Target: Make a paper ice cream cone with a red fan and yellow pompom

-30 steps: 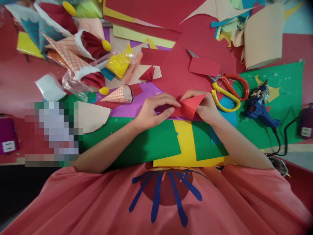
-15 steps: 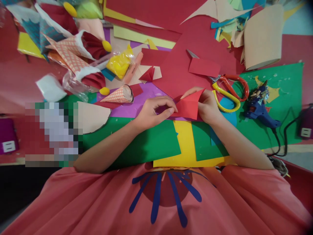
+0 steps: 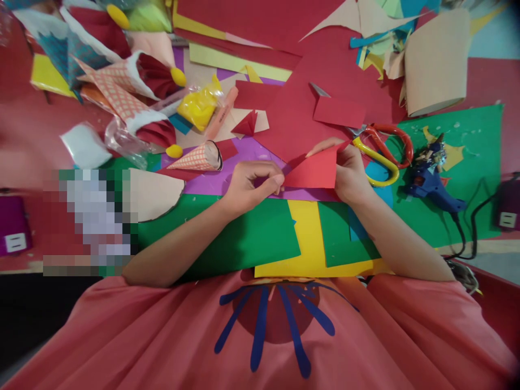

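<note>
Between my hands is a piece of red paper (image 3: 314, 170), raised over the purple sheet (image 3: 239, 162). My left hand (image 3: 255, 184) pinches its left corner between thumb and fingers. At the paper's right end my right hand (image 3: 351, 170) is closed on it, some fingers hidden behind the sheet. Just beyond the right hand lie scissors with red and yellow handles (image 3: 382, 162), their blades partly under another red paper piece (image 3: 340, 111). A small folded red paper (image 3: 246, 124) rests past the left hand, near a checked paper cone (image 3: 199, 157).
At right a blue glue gun (image 3: 434, 187) with a black cord lies on a green sheet (image 3: 479, 141). Several checked cones with red paper fill the far left. A beige paper cup shape (image 3: 436, 62) stands at the far right. Beige cut paper (image 3: 154, 195) lies beside my left forearm.
My left hand has shifted slightly left and my right hand slightly right. The red paper has moved with them and now shows a wider, flatter face.
</note>
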Available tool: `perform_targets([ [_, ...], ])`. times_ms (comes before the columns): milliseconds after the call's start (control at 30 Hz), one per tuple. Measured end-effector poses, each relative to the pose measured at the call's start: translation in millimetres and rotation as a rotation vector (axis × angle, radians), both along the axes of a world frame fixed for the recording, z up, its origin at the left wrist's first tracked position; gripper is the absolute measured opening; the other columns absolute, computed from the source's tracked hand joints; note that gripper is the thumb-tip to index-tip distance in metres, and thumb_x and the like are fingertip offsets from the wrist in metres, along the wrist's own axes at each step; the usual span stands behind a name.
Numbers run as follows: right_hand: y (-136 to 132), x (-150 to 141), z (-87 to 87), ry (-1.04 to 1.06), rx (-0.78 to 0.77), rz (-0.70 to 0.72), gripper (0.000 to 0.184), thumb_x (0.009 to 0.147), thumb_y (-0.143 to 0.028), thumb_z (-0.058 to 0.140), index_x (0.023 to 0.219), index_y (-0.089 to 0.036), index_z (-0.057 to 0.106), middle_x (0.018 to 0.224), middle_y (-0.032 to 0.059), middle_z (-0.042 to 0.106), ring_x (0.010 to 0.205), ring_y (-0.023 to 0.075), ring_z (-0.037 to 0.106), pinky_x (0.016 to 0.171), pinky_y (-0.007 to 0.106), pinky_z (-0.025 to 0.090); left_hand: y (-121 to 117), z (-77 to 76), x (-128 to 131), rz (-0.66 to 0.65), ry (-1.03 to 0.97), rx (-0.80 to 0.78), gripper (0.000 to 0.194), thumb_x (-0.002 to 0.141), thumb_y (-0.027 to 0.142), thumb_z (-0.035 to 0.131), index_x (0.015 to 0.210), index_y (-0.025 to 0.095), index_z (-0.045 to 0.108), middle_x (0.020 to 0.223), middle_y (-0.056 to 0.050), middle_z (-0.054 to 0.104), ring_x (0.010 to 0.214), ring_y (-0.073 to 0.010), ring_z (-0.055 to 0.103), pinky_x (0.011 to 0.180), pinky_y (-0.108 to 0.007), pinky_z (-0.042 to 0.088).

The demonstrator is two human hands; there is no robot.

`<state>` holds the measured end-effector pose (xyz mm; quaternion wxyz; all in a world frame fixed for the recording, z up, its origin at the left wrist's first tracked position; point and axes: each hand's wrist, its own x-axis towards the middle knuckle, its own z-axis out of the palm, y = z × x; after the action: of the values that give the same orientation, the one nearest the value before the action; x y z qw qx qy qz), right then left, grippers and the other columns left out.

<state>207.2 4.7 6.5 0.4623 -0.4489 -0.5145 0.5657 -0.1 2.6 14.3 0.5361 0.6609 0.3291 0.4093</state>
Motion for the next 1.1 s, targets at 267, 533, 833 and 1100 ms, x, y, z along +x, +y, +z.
perform_targets([
  [267,0,-2,7.9,-0.013,0.104,0.163,0.025,0.078,-0.046,0.075,0.079,-0.021,0.073,0.082,0.0003,0.074,0.080,0.0147,0.069,0.076,0.029,0.057,1,-0.4,5,0.003,0.096,-0.121,0.023,0.080,0.032,0.065,0.069,0.018,0.050,0.061,0.004,0.050,0.050,-0.0046,0.041,0.047,-0.017,0.034],
  [533,-1,-5,8.7,-0.046,0.091,0.236,0.028,0.079,-0.048,0.073,0.077,-0.020,0.071,0.079,0.0011,0.070,0.080,0.0142,0.067,0.076,0.029,0.055,7,6.4,8,-0.086,0.240,-0.097,0.018,0.078,0.028,0.052,0.064,0.017,0.050,0.059,0.004,0.045,0.055,-0.0067,0.040,0.051,-0.020,0.030],
  [833,2,-7,1.5,0.050,-0.007,0.019,0.035,0.067,-0.054,0.081,0.078,-0.023,0.068,0.080,-0.0035,0.068,0.075,0.0111,0.064,0.072,0.025,0.055,18,12.2,23,-0.042,0.183,-0.109,0.015,0.074,0.023,0.051,0.060,0.017,0.050,0.056,0.004,0.041,0.054,-0.0058,0.034,0.050,-0.020,0.027],
  [1100,3,-5,5.3,0.093,-0.056,0.022,0.035,0.064,-0.053,0.083,0.074,-0.023,0.067,0.076,-0.0051,0.065,0.071,0.0092,0.062,0.072,0.024,0.055,24,2.4,30,-0.009,0.127,-0.059,0.011,0.072,0.019,0.052,0.063,0.017,0.047,0.058,0.004,0.041,0.054,-0.0058,0.035,0.050,-0.020,0.028],
])
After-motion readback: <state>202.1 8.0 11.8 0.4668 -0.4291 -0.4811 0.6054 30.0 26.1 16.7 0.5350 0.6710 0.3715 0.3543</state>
